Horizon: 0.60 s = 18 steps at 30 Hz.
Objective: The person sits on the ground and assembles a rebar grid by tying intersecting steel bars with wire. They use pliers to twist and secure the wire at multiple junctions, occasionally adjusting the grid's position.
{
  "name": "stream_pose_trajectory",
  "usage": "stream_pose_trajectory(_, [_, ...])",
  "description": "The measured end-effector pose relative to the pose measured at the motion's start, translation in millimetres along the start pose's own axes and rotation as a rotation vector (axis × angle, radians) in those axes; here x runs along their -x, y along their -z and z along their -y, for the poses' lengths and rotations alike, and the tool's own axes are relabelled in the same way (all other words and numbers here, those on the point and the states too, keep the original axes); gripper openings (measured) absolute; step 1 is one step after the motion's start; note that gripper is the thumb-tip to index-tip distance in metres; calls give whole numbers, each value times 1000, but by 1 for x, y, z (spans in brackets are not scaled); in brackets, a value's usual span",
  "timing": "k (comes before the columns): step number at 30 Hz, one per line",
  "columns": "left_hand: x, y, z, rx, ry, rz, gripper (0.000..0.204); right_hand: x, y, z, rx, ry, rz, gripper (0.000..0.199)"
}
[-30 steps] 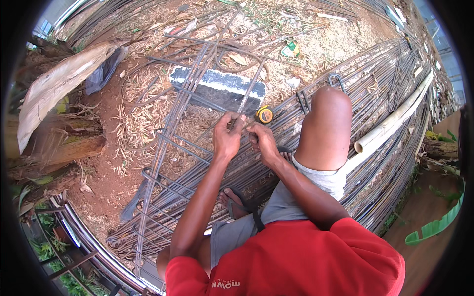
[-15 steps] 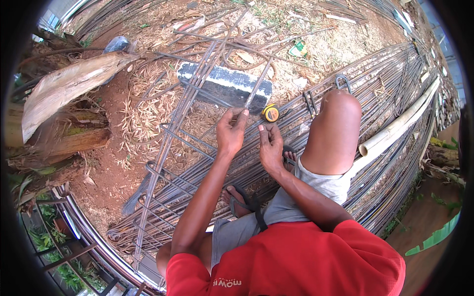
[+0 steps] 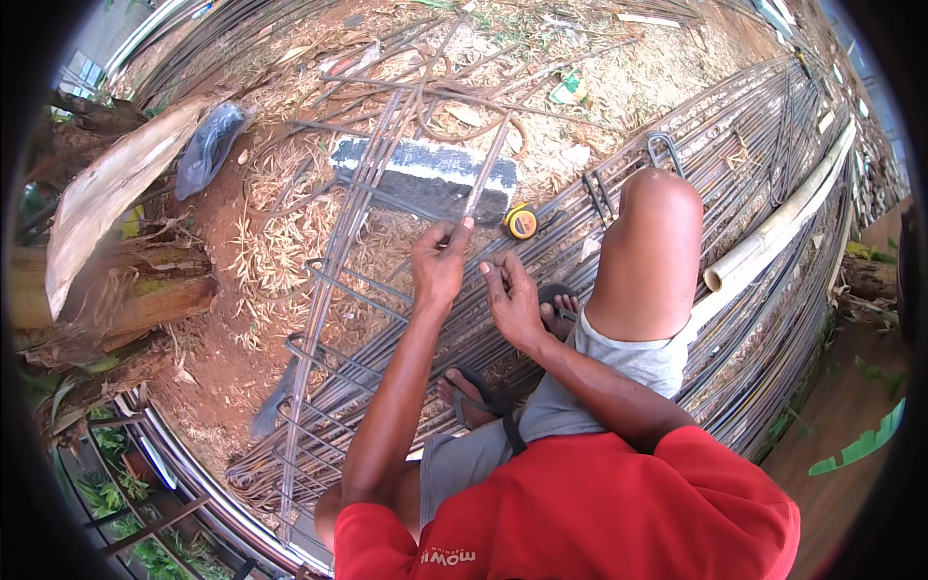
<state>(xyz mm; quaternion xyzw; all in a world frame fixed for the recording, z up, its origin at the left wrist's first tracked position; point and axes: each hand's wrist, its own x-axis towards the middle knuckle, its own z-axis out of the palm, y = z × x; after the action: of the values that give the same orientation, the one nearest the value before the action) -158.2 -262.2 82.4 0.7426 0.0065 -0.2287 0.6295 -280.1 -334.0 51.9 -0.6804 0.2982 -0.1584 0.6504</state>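
My left hand (image 3: 440, 263) is closed, thumb and fingers pressed together at the near end of a straight steel rod (image 3: 491, 162). The rod slants away over a black-and-white painted block (image 3: 416, 174). Just right of it, my right hand (image 3: 512, 298) is pinched, fingertips together; whatever sits between them is too small to make out. A yellow and black tape measure (image 3: 520, 222) rests beyond the right hand, by the block's right corner. Left of my hands runs a long cage of steel bars (image 3: 329, 261) with bent stirrups along it.
Bundled steel bars (image 3: 735, 193) spread under my feet and to the right, with a bamboo pole (image 3: 783, 217) across them. Bent steel stirrups (image 3: 665, 153) lie beyond my knee. Dry leaves cover the soil. Cut trunks (image 3: 126, 280) and a dark plastic bag (image 3: 211, 145) are at left.
The view has shifted slightly, so the ground things sit a little differently. Both hands appear a little lower and further left, still close together with their fingers closed.
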Motion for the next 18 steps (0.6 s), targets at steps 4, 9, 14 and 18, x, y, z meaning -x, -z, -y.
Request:
stream_pose_trajectory(4, [2,0,-3,-10,48,0,29,-7,5,-7,-142,-54,-50,14])
stream_pose_trajectory(9, [7,4,-8,75,45,-10,19,-39,13,-33,-289,-323,-317,13])
stream_pose_trajectory(14, [5,5,-7,94,77,-38,24,-47,0,-35,-45,-333,-166,22])
stream_pose_trajectory(18, [1,5,-4,-59,52,-27,19,-65,-3,-16,-73,-286,-34,20])
